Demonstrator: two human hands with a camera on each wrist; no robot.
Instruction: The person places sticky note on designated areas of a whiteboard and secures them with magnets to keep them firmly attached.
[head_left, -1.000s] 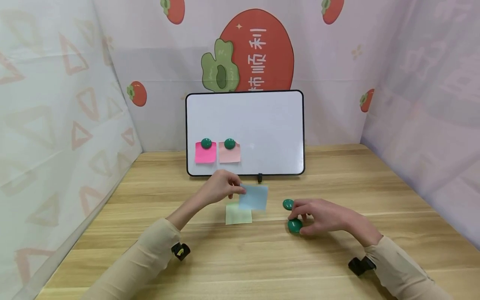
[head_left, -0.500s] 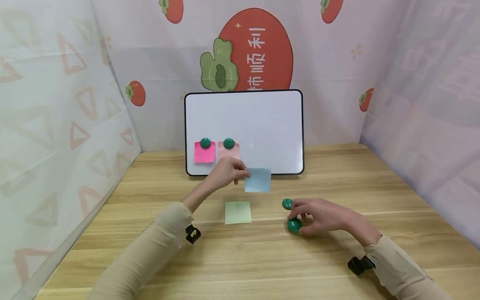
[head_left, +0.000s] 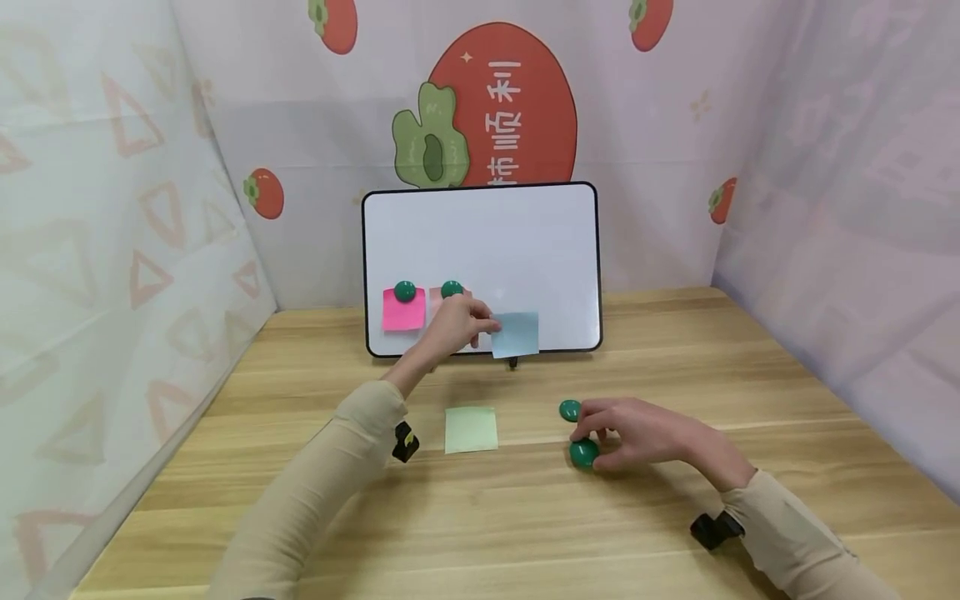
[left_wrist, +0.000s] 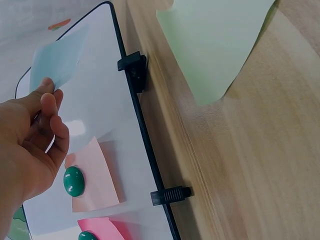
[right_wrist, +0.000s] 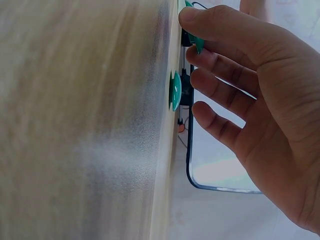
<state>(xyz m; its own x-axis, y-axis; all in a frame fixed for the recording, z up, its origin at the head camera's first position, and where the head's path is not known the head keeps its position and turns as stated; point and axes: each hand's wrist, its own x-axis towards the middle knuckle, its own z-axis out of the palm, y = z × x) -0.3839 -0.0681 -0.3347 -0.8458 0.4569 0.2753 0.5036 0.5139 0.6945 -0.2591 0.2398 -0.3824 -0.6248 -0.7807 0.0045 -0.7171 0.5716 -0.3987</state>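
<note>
In the head view, the left hand (head_left: 453, 327) pinches a thin light-blue sticky note (head_left: 516, 335) by its left edge, before the smooth whiteboard (head_left: 540, 250); whether the paper touches the board, I cannot tell. Nearer the person than these fingers lies a square pale-green sticky note (head_left: 471, 430). The right hand (head_left: 637, 429) grips a glossy, round green magnet (head_left: 583, 454) between thumb and forefinger; a second green magnet (head_left: 569, 410) is just beyond these fingertips. In the left wrist view, the other fingers are loosely bent, and beside them a domed magnet (left_wrist: 74, 181) holds a light-pink sticky note (left_wrist: 100, 182) with lifted corner. In the right wrist view, the remaining fingers are slightly curved, near the wood-grained table (right_wrist: 75, 100).
</note>
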